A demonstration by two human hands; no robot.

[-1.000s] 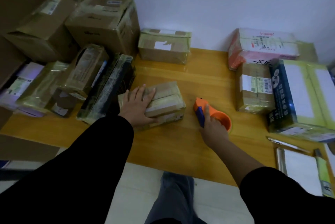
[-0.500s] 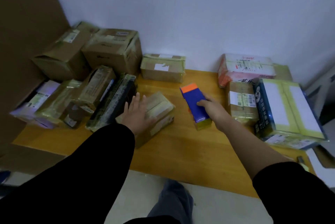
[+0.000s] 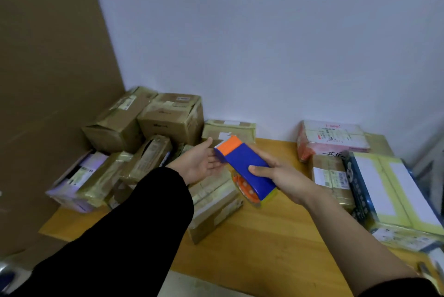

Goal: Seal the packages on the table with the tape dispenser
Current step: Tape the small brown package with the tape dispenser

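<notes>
My right hand (image 3: 281,177) grips the blue and orange tape dispenser (image 3: 243,164), held in the air above the table with its orange toothed end pointing up and left. My left hand (image 3: 200,162) is open, palm up, right beside that orange end, fingertips close to it. Below both hands a small taped brown package (image 3: 216,203) lies on the wooden table (image 3: 264,236), partly hidden by my left sleeve.
Stacked cardboard boxes (image 3: 168,116) and taped parcels (image 3: 105,176) crowd the left and back. A pink-white parcel (image 3: 334,138), a small brown box (image 3: 331,176) and a blue-yellow box (image 3: 389,191) fill the right side. A brown board stands at the far left.
My right hand has lifted the dispenser higher off the table. My left hand has left the small package and turned palm up next to the dispenser's orange end. The view has tilted upward.
</notes>
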